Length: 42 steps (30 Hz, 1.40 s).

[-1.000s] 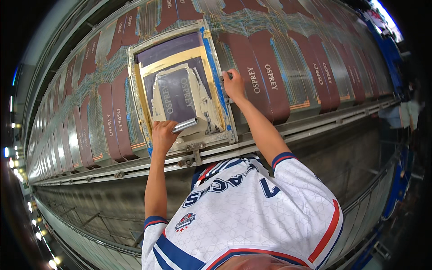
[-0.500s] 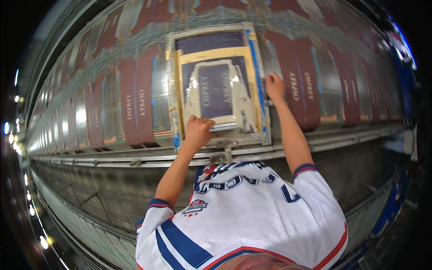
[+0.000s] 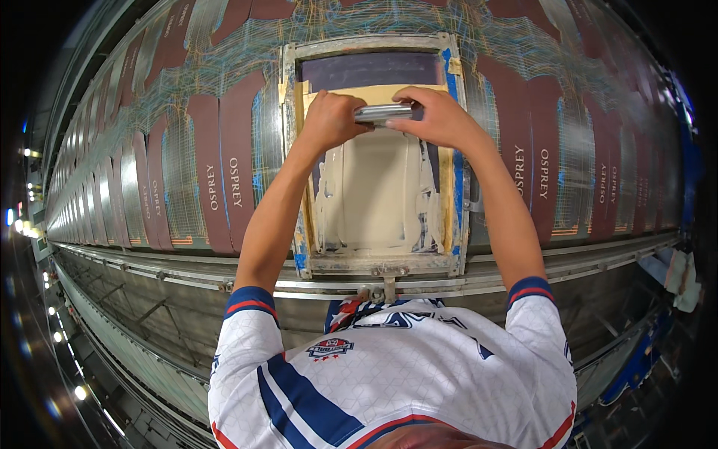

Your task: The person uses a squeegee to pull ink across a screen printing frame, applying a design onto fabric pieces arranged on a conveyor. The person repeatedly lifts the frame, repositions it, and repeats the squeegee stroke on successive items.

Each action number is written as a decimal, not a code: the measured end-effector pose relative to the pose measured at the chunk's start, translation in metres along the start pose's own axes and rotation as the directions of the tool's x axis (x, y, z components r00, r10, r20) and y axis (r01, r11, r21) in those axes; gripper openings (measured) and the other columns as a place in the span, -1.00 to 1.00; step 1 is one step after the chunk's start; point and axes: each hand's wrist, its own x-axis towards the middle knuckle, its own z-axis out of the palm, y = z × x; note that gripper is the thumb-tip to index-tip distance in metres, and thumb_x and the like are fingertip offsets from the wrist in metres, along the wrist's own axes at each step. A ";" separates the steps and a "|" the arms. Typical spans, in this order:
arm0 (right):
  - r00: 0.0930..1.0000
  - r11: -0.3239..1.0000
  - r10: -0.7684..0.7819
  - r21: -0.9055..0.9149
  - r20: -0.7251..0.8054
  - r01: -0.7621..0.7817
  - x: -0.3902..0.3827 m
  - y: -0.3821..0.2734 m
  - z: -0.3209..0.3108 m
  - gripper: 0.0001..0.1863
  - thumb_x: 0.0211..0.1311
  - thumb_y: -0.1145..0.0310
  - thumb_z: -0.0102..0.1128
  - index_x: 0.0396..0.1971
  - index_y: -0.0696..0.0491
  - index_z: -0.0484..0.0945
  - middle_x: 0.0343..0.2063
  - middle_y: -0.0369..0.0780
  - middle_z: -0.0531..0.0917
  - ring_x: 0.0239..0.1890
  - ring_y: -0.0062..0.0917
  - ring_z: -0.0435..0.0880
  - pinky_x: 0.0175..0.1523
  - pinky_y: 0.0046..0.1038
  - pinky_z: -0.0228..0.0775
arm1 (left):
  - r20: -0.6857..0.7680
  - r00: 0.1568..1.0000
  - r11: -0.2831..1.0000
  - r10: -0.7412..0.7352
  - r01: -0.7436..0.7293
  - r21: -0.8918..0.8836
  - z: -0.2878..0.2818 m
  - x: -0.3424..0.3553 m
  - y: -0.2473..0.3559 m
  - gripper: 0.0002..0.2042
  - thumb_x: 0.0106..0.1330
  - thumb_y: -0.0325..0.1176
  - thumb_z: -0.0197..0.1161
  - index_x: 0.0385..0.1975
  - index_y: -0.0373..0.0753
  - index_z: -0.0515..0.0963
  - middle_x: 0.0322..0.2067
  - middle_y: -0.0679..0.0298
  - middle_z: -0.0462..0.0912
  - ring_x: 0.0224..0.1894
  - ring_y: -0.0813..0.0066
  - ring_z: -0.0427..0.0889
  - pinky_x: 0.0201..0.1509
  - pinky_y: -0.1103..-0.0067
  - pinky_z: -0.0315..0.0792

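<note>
My left hand is closed round the left end of a metal squeegee. On the bar's right end, my right hand grips with fingers curled over it. The squeegee lies crosswise near the far end of a screen-printing frame, whose rails carry blue and tan tape. A cream layer of ink covers the mesh between the squeegee and the frame's near end. Beyond my hands shows a bare strip of dark mesh. The squeegee's lower edge is hidden from me.
Maroon cut panels with pale lettering lie in rows on the long table to both sides of the frame. A metal rail runs along the near table edge, close to my body. Bluish line markings cross the table behind the frame.
The squeegee has moved from the frame's near end to its far end. My right hand has left the frame's right side and taken hold of it. Cream ink now covers the lettered mesh.
</note>
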 end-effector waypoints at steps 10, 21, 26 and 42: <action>0.994 0.916 -0.093 -0.385 0.063 0.110 -0.011 0.009 0.059 -0.79 -0.12 0.32 0.35 -0.45 0.08 0.62 -0.43 -0.03 0.70 -0.28 -0.06 0.68 -0.12 -0.13 0.51 | -0.209 0.976 0.998 0.069 -0.067 0.014 0.036 -0.046 0.009 -0.78 -0.10 -0.19 0.54 -0.53 -0.09 0.65 -0.59 0.24 0.66 -0.49 0.21 0.63 -0.23 0.35 0.36; 0.983 0.898 -0.066 -0.420 0.173 0.134 -0.126 -0.016 0.098 -0.83 -0.09 0.33 0.38 -0.44 -0.02 0.61 -0.49 -0.14 0.64 -0.30 -0.21 0.62 -0.10 -0.19 0.37 | -0.117 0.992 0.998 0.049 -0.045 0.035 0.047 -0.153 0.078 -0.78 -0.12 -0.27 0.52 -0.48 -0.08 0.64 -0.52 0.30 0.64 -0.42 0.31 0.64 -0.18 0.38 0.32; 0.990 0.879 -0.105 -0.456 0.090 0.135 -0.013 0.009 0.045 -0.79 -0.06 0.29 0.39 -0.40 0.05 0.64 -0.44 -0.05 0.70 -0.30 -0.09 0.70 -0.15 -0.14 0.53 | -0.081 0.995 0.991 0.049 -0.038 0.125 0.024 -0.042 0.020 -0.76 -0.08 -0.18 0.54 -0.46 -0.08 0.65 -0.53 0.25 0.68 -0.39 0.21 0.67 -0.16 0.32 0.35; 0.980 0.900 -0.193 -0.390 0.047 0.196 -0.028 0.017 0.066 -0.86 -0.14 0.37 0.35 -0.51 0.02 0.59 -0.54 -0.09 0.67 -0.35 -0.12 0.69 -0.16 -0.13 0.51 | -0.148 0.987 0.997 0.070 -0.064 0.048 0.041 -0.062 0.021 -0.77 -0.12 -0.23 0.52 -0.47 -0.09 0.65 -0.53 0.22 0.67 -0.42 0.22 0.64 -0.15 0.35 0.35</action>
